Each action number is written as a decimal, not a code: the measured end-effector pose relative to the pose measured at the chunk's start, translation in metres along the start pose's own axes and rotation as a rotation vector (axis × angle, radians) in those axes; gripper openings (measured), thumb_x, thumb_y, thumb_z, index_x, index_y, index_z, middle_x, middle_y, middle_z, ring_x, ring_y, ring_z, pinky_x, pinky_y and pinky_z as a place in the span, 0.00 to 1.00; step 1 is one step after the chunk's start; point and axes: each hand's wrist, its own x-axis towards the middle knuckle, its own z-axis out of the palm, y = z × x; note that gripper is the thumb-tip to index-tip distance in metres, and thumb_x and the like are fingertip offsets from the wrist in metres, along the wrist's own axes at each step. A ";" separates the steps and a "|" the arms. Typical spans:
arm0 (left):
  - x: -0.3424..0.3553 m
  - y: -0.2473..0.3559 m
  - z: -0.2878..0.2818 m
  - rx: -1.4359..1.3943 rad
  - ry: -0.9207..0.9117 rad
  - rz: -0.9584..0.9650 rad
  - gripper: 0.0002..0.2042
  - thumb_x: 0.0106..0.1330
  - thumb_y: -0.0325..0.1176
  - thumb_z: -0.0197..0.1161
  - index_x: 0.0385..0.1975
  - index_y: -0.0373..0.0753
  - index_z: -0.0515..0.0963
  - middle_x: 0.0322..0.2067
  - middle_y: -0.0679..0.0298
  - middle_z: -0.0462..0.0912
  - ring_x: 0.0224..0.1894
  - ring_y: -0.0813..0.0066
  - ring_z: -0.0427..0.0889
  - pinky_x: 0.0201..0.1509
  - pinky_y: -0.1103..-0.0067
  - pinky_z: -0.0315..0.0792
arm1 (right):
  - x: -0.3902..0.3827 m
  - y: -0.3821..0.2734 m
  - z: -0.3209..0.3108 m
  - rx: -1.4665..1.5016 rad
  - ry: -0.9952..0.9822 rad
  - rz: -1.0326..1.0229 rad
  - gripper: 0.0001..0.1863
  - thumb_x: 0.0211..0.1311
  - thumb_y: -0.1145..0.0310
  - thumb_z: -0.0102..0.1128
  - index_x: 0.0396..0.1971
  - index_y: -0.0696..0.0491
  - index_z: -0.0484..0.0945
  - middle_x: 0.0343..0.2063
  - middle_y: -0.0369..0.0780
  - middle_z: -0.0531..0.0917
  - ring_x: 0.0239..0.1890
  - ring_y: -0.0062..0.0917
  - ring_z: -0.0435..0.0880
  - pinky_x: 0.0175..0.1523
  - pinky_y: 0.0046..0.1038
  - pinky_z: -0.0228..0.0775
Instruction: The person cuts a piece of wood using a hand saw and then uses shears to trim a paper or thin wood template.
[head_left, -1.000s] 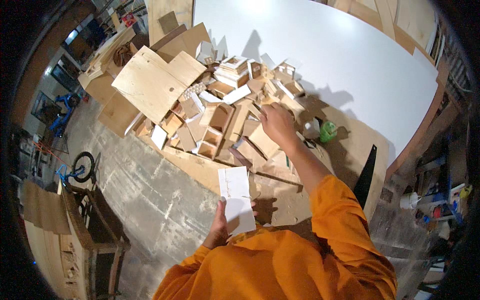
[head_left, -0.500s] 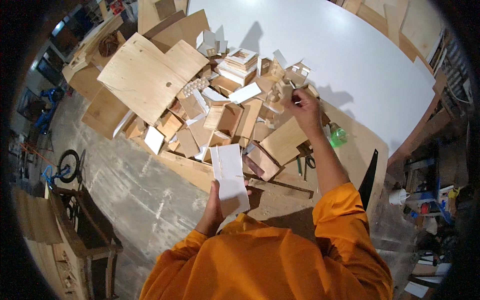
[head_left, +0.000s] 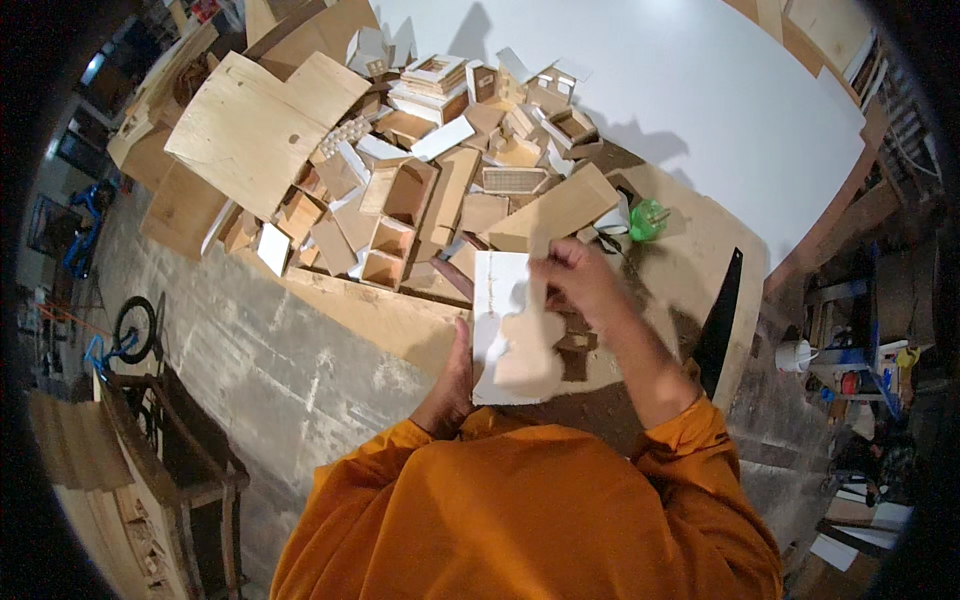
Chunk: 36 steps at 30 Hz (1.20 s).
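Note:
My left hand grips a white rectangular board upright at the middle of the view, with thin markings along it. My right hand pinches the narrow top of a small pale wooden cutout with rounded edges, held over the board and blurred by motion. Just beyond my hands lies a pile of wooden and white scraps, small open boxes and little house models on a worktable.
A large white panel covers the back right. A green plastic container and a long black blade lie to the right. A plywood sheet rests on the pile. Bikes and wooden furniture stand on the concrete floor.
My right hand has picked up the pale cutout from the pile and brought it down over the white board, which my left hand has raised and shifted slightly rightward.

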 end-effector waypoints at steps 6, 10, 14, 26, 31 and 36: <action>0.012 -0.038 -0.004 0.309 -0.280 0.025 0.29 0.59 0.34 0.62 0.61 0.35 0.63 0.53 0.54 0.76 0.53 0.57 0.77 0.59 0.67 0.71 | -0.029 0.045 0.006 -0.377 0.139 -0.126 0.11 0.55 0.66 0.68 0.30 0.58 0.78 0.23 0.35 0.79 0.21 0.15 0.75 0.24 0.21 0.69; 0.018 -0.051 0.002 0.287 -0.358 0.029 0.28 0.58 0.26 0.61 0.61 0.32 0.62 0.56 0.51 0.73 0.54 0.54 0.77 0.58 0.65 0.72 | -0.037 0.052 -0.023 -0.720 0.306 -0.431 0.17 0.45 0.66 0.72 0.33 0.56 0.77 0.20 0.38 0.74 0.22 0.27 0.74 0.30 0.30 0.69; 0.021 -0.059 0.008 0.264 -0.330 -0.048 0.29 0.59 0.26 0.61 0.61 0.31 0.61 0.59 0.51 0.70 0.56 0.52 0.75 0.57 0.63 0.73 | -0.032 0.057 -0.051 -0.735 0.352 -0.654 0.26 0.49 0.64 0.69 0.49 0.54 0.75 0.31 0.40 0.79 0.27 0.26 0.76 0.34 0.27 0.69; 0.028 -0.062 0.026 0.344 -0.381 -0.096 0.28 0.59 0.21 0.55 0.62 0.36 0.61 0.58 0.51 0.71 0.57 0.55 0.74 0.59 0.66 0.70 | -0.045 0.050 -0.074 -0.424 0.102 -0.368 0.18 0.53 0.68 0.67 0.45 0.55 0.80 0.38 0.42 0.85 0.35 0.19 0.81 0.40 0.22 0.73; 0.033 -0.063 0.024 0.355 -0.379 -0.092 0.29 0.57 0.22 0.58 0.61 0.35 0.63 0.57 0.52 0.72 0.55 0.55 0.76 0.58 0.66 0.72 | -0.044 0.046 -0.078 -0.319 0.066 -0.325 0.18 0.52 0.70 0.68 0.44 0.56 0.81 0.36 0.38 0.85 0.34 0.16 0.80 0.41 0.21 0.72; 0.033 -0.064 0.024 0.350 -0.369 -0.089 0.30 0.56 0.22 0.59 0.62 0.35 0.62 0.57 0.52 0.72 0.54 0.55 0.76 0.57 0.66 0.72 | -0.042 0.049 -0.076 -0.278 0.070 -0.369 0.17 0.52 0.70 0.68 0.43 0.57 0.81 0.32 0.35 0.84 0.33 0.12 0.78 0.40 0.19 0.71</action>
